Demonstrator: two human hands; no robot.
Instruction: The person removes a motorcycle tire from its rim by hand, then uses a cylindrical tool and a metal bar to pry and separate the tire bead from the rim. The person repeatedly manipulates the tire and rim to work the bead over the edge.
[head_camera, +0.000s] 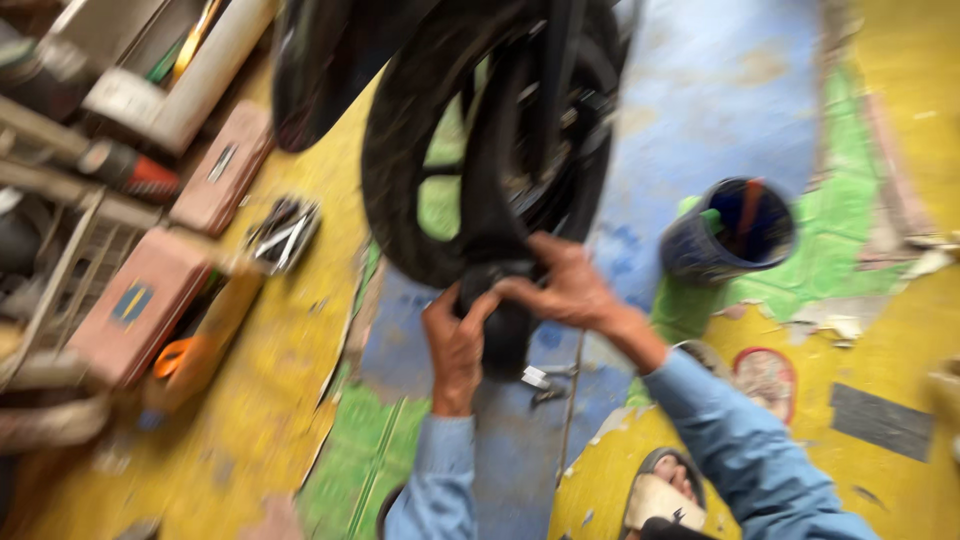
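Note:
A black motorcycle wheel with its tyre (400, 170) hangs over a floor painted yellow, blue and green. Below the tyre is a black mudguard-like part (507, 330). My left hand (455, 345) grips that part from the left side. My right hand (565, 285) presses on its top, fingers curled over it, close to the tyre. Both arms wear light blue sleeves. The picture is motion-blurred, so fine detail is lost.
A dark blue bucket (730, 235) holding tools stands to the right. Pinkish tool cases (135, 305) and a set of small tools (283, 232) lie on the left among other clutter. My sandalled foot (663, 495) is at the bottom edge.

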